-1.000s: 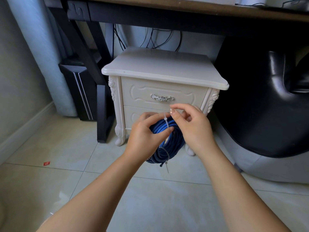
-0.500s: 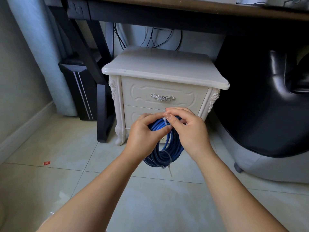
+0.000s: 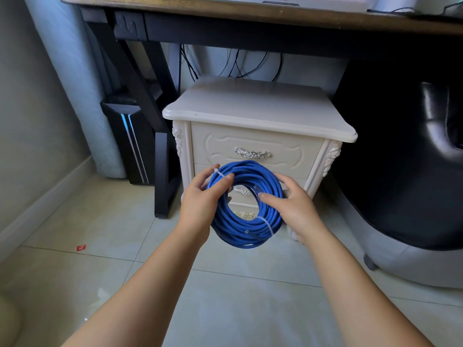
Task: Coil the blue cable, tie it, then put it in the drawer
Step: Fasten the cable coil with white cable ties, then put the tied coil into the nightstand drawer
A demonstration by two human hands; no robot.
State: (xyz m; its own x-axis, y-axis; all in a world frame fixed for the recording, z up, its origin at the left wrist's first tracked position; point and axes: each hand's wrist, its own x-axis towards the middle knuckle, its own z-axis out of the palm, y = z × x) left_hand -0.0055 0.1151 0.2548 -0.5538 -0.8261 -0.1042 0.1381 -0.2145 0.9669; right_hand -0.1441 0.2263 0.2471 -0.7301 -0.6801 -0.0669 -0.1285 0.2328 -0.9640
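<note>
head view: the blue cable (image 3: 248, 171) is wound into one round, many-turn coil held upright in the air in front of the white nightstand (image 3: 250, 108), well above the tiled floor (image 3: 225, 309). the left hand (image 3: 200, 201) grips the coil's upper left arc, thumb laid over the front by a white tie (image 3: 221, 175) and the other fingers curled behind. the right hand (image 3: 293, 206) holds the right arc, thumb stretched across the front strands and fingers wrapped round the outer edge behind. a second white tie (image 3: 266, 224) cinches the lower right arc, so the binding looks done and the drawer step remains. the bundle is likely light to moderate in weight and springy rather than stiff. its smooth jacket probably lets single turns slide, so the surest hold is round the whole bunch at or beside a tie, not on one strand. it should take being dropped in without harm, though sharp bends near the plug are best avoided. i cannot make out the plug ends clearly. by count: one coil, two ties, two hands on it, two drawers in the nightstand. the upper drawer (image 3: 255, 141) and the lower drawer (image 3: 293, 176) both look closed, each with one silver handle (image 3: 252, 154), the lower handle seen through the coil's hole. one hand must come free to pull one open.
</note>
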